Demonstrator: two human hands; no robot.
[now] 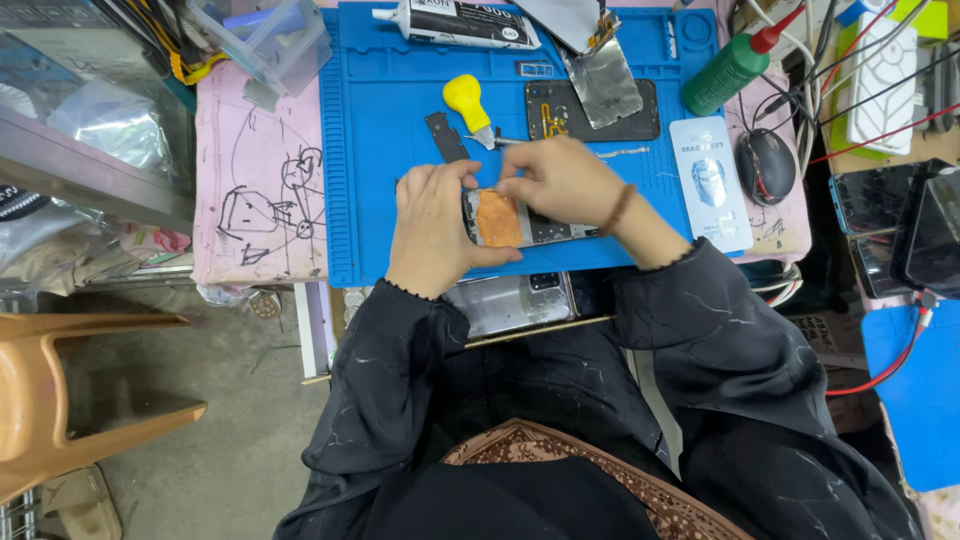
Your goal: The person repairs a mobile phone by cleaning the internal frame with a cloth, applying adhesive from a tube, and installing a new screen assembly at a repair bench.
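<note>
An opened phone [520, 225] with an orange patch on its exposed inside lies on the blue work mat [380, 110]. My left hand [435, 225] grips its left end, thumb under the near edge. My right hand [555, 180] rests over the phone's far edge, fingers pinched together at the top of the orange patch; whether it holds something small is hidden. A yellow-handled tool [468, 103] lies just beyond the hands, next to a thin dark strip [445, 137].
On the mat lie a dark phone back [580, 110], a foil sheet [603, 82] and a glue tube [462, 22]. A green squeeze bottle [728, 70], a mouse [766, 165], a white card [710, 182] and cables sit to the right. A silver phone cover [510, 300] lies near the table edge.
</note>
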